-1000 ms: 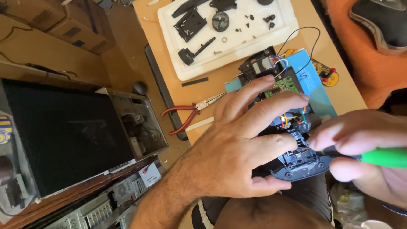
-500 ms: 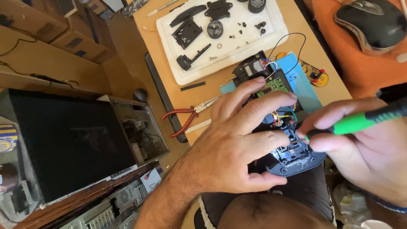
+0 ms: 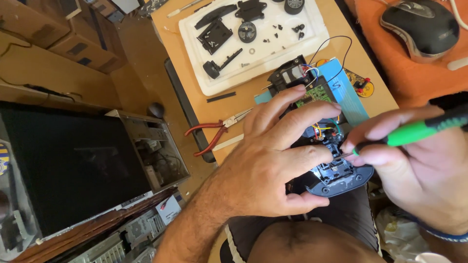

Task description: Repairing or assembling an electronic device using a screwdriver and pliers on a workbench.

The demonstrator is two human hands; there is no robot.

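While under left hand [image 3: 273, 160] — chassis [image 3: 341, 175], screwdriver [image 3: 414, 130] in rt hand [image 3: 419, 165].

Green-handled screwdriver [image 3: 419, 129], red-handled pliers [image 3: 207, 136], white tray [image 3: 253, 73] (black parts), orange cloth [image 3: 390, 53].

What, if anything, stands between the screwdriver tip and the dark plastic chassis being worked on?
Nothing visible: the right hand brings the green screwdriver straight onto the chassis, while the left hand steadies it alongside.
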